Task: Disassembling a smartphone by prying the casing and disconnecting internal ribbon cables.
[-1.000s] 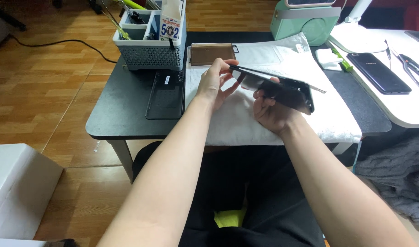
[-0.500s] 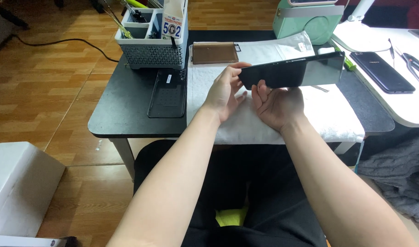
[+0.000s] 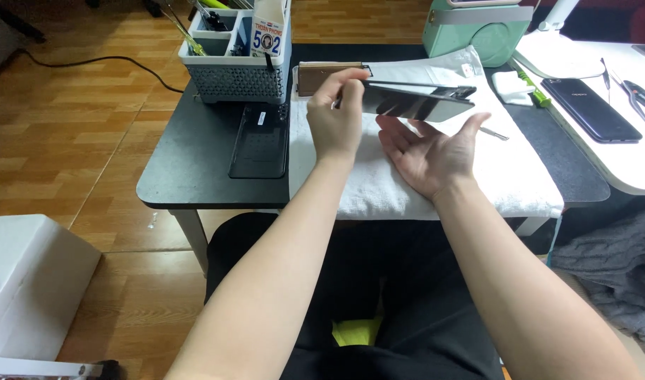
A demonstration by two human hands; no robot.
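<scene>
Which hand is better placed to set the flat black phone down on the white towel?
Probably the left. The left hand pinches the flat black phone at its end and carries it above the white towel. The right hand lies open, palm up, beneath the phone, gripping nothing.

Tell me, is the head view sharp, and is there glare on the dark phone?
Head view: mostly sharp and evenly lit; the dark phone held by the left hand shows a pale reflection on its glossy face; the open right hand casts only a soft shadow on the white towel.
</scene>
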